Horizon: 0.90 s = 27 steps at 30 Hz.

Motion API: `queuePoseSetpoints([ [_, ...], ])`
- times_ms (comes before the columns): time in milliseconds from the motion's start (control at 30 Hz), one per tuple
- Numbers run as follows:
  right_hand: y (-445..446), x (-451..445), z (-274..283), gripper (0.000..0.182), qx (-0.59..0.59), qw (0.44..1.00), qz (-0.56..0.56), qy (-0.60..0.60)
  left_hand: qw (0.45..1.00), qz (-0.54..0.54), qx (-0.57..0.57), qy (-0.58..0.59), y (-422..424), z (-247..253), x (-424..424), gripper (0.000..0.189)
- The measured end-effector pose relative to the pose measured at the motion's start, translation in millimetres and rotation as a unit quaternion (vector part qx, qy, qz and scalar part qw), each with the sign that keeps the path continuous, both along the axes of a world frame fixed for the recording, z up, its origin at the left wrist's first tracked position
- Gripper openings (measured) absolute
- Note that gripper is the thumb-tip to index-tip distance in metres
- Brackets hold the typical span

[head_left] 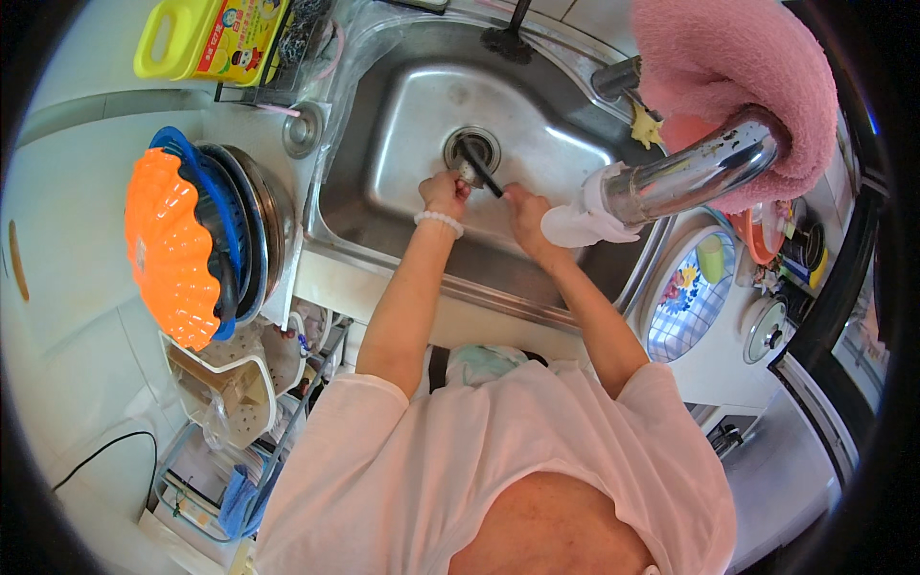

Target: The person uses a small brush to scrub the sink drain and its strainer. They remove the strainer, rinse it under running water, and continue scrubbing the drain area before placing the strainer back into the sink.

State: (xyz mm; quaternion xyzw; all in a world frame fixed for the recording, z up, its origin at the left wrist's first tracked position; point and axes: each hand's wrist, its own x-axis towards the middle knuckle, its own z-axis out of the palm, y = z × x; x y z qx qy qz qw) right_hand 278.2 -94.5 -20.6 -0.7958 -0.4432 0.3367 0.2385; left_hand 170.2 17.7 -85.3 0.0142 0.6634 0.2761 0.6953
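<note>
My left hand (440, 194), with a white beaded bracelet at the wrist, pinches a small metallic piece (470, 175) over the near side of the drain. It looks like a sink strainer, though fingers and a handle partly hide it. My right hand (526, 217) grips the near end of a slim black tool (483, 169), perhaps a brush. The tool slants across the drain opening (491, 141), its far end against the piece or inside the drain; I cannot tell which. Both hands are low in the stainless steel sink (460, 93).
A chrome faucet (690, 176) wrapped in a pink towel (747, 79) overhangs the sink's right side, white material around its spout. Stacked basins and an orange scalloped dish (172, 248) stand left. A yellow jug (172, 39) is at upper left, a floral basin (686, 309) at right.
</note>
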Motion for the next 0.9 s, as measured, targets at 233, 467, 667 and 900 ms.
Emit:
queuePoseSetpoints([
  [233, 9, 0, -17, 0.011, -0.032, 0.999, -0.031, 0.024, 0.986, 0.108, -0.073, -0.104, 0, -39, -14, 0.01],
  [467, -24, -5, -103, 0.012, 0.117, 0.992, -0.038, 0.015, 0.975, 0.168, -0.095, -0.112, 5, -31, -8, 0.009],
  [667, -28, -1, -134, 0.014, 0.127, 0.989, -0.073, 0.004, 0.966, 0.179, -0.118, -0.146, 6, -38, -11, 0.01],
  [900, 9, 1, 12, 0.018, -0.01, 0.997, -0.034, 0.069, 0.958, 0.218, -0.122, -0.143, 18, -20, -21, 0.01],
])
